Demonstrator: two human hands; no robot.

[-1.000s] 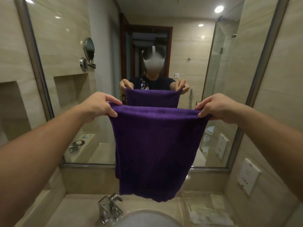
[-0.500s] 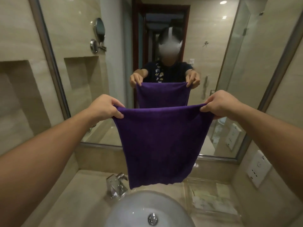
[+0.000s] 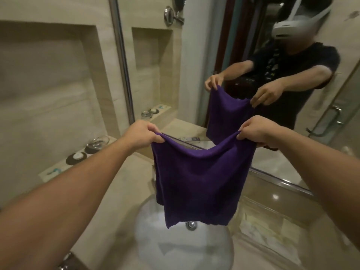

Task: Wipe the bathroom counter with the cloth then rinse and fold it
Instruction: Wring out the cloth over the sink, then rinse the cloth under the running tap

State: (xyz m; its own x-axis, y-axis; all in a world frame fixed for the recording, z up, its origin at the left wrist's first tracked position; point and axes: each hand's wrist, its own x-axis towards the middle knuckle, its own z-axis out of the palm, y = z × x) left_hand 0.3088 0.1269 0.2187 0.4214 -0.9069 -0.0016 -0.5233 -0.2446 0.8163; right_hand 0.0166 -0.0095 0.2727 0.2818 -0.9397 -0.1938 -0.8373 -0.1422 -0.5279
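Observation:
A purple cloth [image 3: 196, 184] hangs doubled over in the air above the white round basin [image 3: 175, 244]. My left hand [image 3: 143, 135] pinches its top left corner and my right hand [image 3: 257, 131] pinches its top right corner. The top edge sags between the two hands. The cloth's lower edge hangs just over the basin's drain [image 3: 191, 225] and hides the tap behind it. The beige stone counter [image 3: 120, 188] runs around the basin.
A wall mirror [image 3: 243, 55] stands behind the counter and reflects the person and the cloth. A glass dish [image 3: 97, 143] and a dark coaster [image 3: 76, 158] sit in the left wall niche. A glass tray [image 3: 272, 230] lies on the counter to the right of the basin.
The view has tipped down and turned left. My hands have come lower and closer together, so the cloth's top edge has gone slack and the cloth now hangs over the basin.

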